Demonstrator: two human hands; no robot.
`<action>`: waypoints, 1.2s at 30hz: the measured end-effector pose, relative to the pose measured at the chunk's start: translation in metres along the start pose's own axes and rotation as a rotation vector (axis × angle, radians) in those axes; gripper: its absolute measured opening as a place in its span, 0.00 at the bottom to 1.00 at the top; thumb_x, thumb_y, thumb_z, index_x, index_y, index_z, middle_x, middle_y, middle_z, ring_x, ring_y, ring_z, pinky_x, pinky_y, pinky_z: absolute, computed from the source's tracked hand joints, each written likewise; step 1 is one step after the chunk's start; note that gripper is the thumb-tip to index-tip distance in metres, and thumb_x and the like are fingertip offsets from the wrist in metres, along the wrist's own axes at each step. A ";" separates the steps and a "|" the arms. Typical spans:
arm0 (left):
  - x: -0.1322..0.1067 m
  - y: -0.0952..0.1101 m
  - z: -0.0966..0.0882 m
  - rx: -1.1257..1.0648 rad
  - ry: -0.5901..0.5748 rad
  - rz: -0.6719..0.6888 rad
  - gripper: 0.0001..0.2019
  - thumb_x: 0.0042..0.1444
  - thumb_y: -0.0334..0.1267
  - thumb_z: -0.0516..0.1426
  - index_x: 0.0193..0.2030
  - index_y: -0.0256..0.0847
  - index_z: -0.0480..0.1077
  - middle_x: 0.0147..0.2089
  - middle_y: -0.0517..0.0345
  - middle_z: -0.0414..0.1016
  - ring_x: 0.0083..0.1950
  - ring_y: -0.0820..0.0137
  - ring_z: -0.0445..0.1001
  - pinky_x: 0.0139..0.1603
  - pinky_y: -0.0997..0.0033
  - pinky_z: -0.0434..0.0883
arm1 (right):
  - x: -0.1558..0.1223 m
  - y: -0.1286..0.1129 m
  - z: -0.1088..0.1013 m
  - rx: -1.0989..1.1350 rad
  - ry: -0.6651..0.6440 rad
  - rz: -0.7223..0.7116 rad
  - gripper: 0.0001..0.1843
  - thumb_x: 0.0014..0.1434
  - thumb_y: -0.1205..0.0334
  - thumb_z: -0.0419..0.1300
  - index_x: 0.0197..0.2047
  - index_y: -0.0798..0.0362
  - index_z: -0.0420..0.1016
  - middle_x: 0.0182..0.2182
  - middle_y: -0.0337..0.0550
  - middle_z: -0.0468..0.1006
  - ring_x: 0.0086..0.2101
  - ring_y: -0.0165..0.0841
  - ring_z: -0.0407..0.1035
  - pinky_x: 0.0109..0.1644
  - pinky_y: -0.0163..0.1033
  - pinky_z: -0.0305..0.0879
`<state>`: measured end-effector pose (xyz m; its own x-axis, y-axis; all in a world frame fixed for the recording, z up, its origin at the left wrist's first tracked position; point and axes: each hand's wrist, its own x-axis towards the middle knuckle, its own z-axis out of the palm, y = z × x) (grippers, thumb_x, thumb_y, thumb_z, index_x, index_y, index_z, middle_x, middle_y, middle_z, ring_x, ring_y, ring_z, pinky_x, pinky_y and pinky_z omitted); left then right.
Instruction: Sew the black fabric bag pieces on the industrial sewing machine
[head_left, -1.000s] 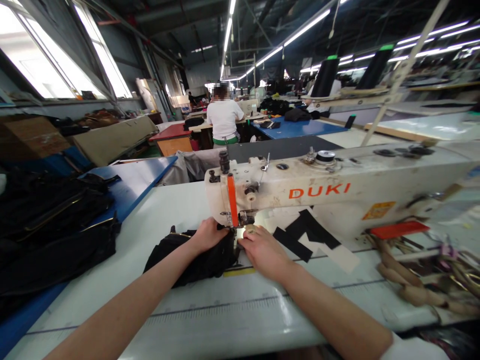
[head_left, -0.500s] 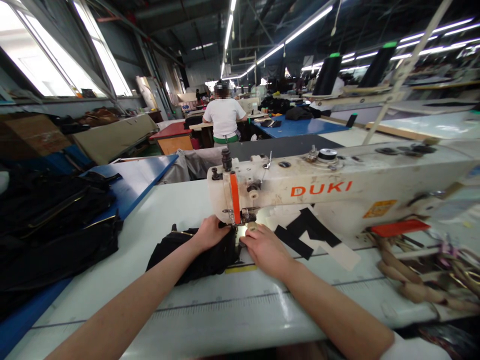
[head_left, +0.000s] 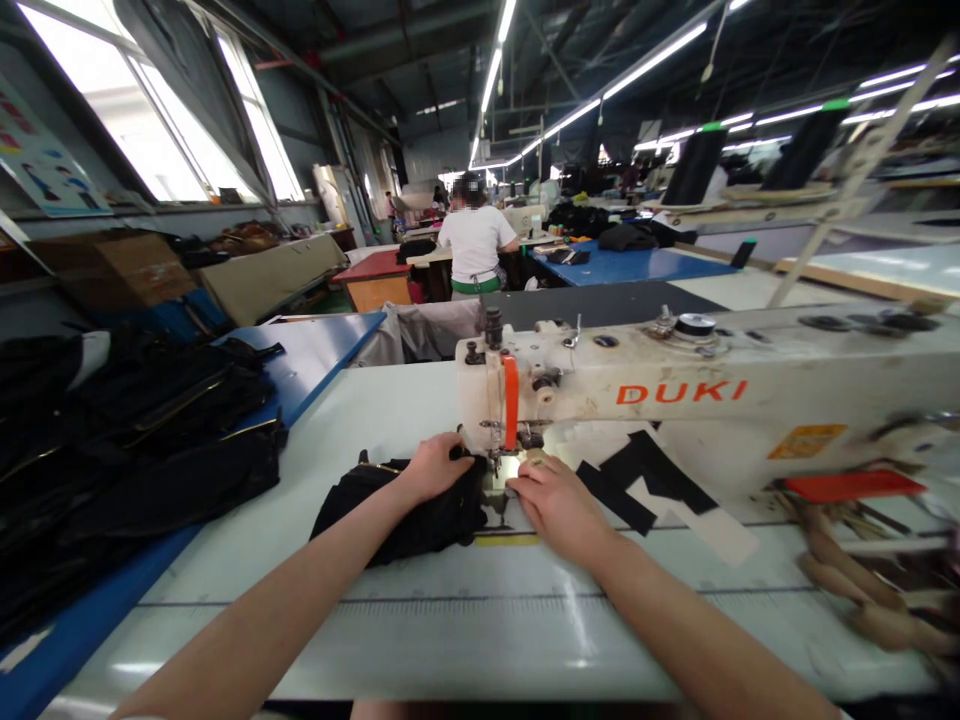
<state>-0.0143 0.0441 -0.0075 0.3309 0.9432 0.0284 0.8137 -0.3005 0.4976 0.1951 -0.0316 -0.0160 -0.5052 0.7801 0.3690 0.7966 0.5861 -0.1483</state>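
Note:
My left hand (head_left: 439,468) is closed on a bunched black garment piece (head_left: 420,520) with a gold zipper, pinching its right edge just left of the needle area. Over the metal needle plate (head_left: 496,508) the lamp casts a bright spot. My right hand (head_left: 561,505) lies to the right of the presser foot, its fingers drawn together with the tips low by the plate. Whatever those fingertips hold, if anything, is too small to make out. Above both hands is the head of a white sewing machine (head_left: 600,390) marked DUKI, with an orange guard strip.
Black strips (head_left: 652,470) and pale pieces lie under the machine arm. A pile of black garments (head_left: 150,430) covers the blue table (head_left: 315,370) at left. A red tray (head_left: 855,486) sits at right beside tan straps. Ahead, a person in a white shirt (head_left: 476,245) sits facing away.
The view has turned left, so everything sits further right. My left hand and the garment's edge have come slightly leftward from the needle. My right hand stays beside the presser foot.

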 end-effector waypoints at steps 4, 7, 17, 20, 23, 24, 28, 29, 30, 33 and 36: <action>-0.029 -0.011 -0.013 0.009 -0.008 -0.016 0.05 0.51 0.39 0.57 0.31 0.40 0.72 0.35 0.57 0.76 0.41 0.64 0.73 0.45 0.68 0.68 | 0.000 0.001 0.002 -0.005 0.001 -0.011 0.11 0.62 0.69 0.52 0.40 0.52 0.76 0.35 0.44 0.74 0.37 0.37 0.62 0.45 0.42 0.59; -0.054 -0.014 -0.019 -0.051 -0.024 0.015 0.05 0.51 0.39 0.57 0.30 0.41 0.70 0.34 0.60 0.74 0.40 0.66 0.72 0.42 0.71 0.67 | 0.000 0.003 0.004 0.001 0.011 -0.025 0.13 0.62 0.70 0.51 0.41 0.53 0.76 0.36 0.45 0.74 0.37 0.37 0.63 0.44 0.43 0.60; -0.114 0.008 -0.035 -0.307 -0.007 0.158 0.04 0.55 0.39 0.57 0.33 0.41 0.68 0.35 0.61 0.69 0.40 0.69 0.69 0.44 0.72 0.65 | -0.019 -0.083 -0.008 0.757 0.063 0.288 0.11 0.63 0.58 0.50 0.39 0.52 0.72 0.32 0.42 0.75 0.33 0.34 0.68 0.36 0.37 0.65; -0.125 0.019 -0.041 -0.308 0.028 0.217 0.04 0.56 0.39 0.56 0.34 0.41 0.69 0.36 0.60 0.70 0.43 0.68 0.69 0.47 0.70 0.65 | -0.020 -0.103 -0.007 0.900 0.008 0.382 0.15 0.62 0.55 0.51 0.25 0.52 0.64 0.20 0.35 0.64 0.23 0.29 0.61 0.26 0.33 0.57; -0.138 0.027 -0.047 -0.260 0.095 0.260 0.05 0.57 0.39 0.57 0.36 0.42 0.69 0.37 0.59 0.70 0.43 0.67 0.68 0.48 0.67 0.64 | -0.020 -0.108 -0.007 1.037 0.028 0.451 0.17 0.60 0.53 0.52 0.23 0.51 0.58 0.19 0.33 0.59 0.23 0.29 0.59 0.27 0.33 0.58; -0.141 0.028 -0.048 -0.239 0.118 0.268 0.05 0.57 0.39 0.57 0.36 0.42 0.69 0.38 0.59 0.70 0.43 0.67 0.68 0.49 0.67 0.63 | -0.020 -0.109 -0.007 1.096 0.033 0.477 0.17 0.59 0.52 0.53 0.23 0.51 0.58 0.20 0.33 0.59 0.24 0.29 0.60 0.29 0.33 0.59; -0.148 0.031 -0.049 -0.239 0.137 0.251 0.04 0.57 0.38 0.56 0.37 0.42 0.69 0.39 0.59 0.71 0.45 0.67 0.68 0.50 0.67 0.62 | -0.020 -0.110 -0.007 1.265 0.020 0.544 0.17 0.55 0.48 0.55 0.24 0.50 0.58 0.21 0.34 0.62 0.27 0.31 0.63 0.32 0.36 0.63; -0.147 0.030 -0.048 -0.268 0.115 0.234 0.03 0.57 0.37 0.56 0.37 0.42 0.68 0.39 0.59 0.71 0.45 0.67 0.68 0.50 0.67 0.63 | -0.019 -0.110 -0.007 1.283 0.014 0.550 0.17 0.55 0.48 0.55 0.24 0.50 0.59 0.21 0.35 0.63 0.27 0.32 0.63 0.33 0.36 0.63; -0.145 0.030 -0.046 -0.306 0.084 0.214 0.04 0.57 0.37 0.55 0.38 0.42 0.68 0.39 0.59 0.71 0.45 0.67 0.68 0.50 0.68 0.63 | -0.019 -0.110 -0.006 1.293 0.007 0.554 0.17 0.55 0.48 0.55 0.24 0.50 0.59 0.22 0.35 0.64 0.27 0.32 0.64 0.33 0.37 0.63; -0.137 0.029 -0.042 -0.416 -0.027 0.162 0.07 0.56 0.34 0.51 0.41 0.43 0.67 0.41 0.60 0.72 0.45 0.68 0.70 0.49 0.70 0.64 | -0.018 -0.107 -0.003 1.262 -0.004 0.553 0.16 0.55 0.49 0.54 0.24 0.51 0.60 0.22 0.35 0.65 0.27 0.32 0.64 0.33 0.37 0.63; -0.130 0.031 -0.040 -0.455 -0.103 0.140 0.10 0.55 0.34 0.51 0.43 0.43 0.68 0.43 0.61 0.72 0.47 0.68 0.69 0.51 0.71 0.63 | -0.019 -0.104 -0.003 1.162 -0.001 0.528 0.15 0.57 0.51 0.53 0.24 0.50 0.60 0.21 0.35 0.65 0.27 0.32 0.65 0.33 0.37 0.63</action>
<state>-0.0513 -0.0823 0.0394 0.4865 0.8724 0.0475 0.4737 -0.3092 0.8246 0.1224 -0.1083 -0.0052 -0.2182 0.9757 0.0191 0.1422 0.0511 -0.9885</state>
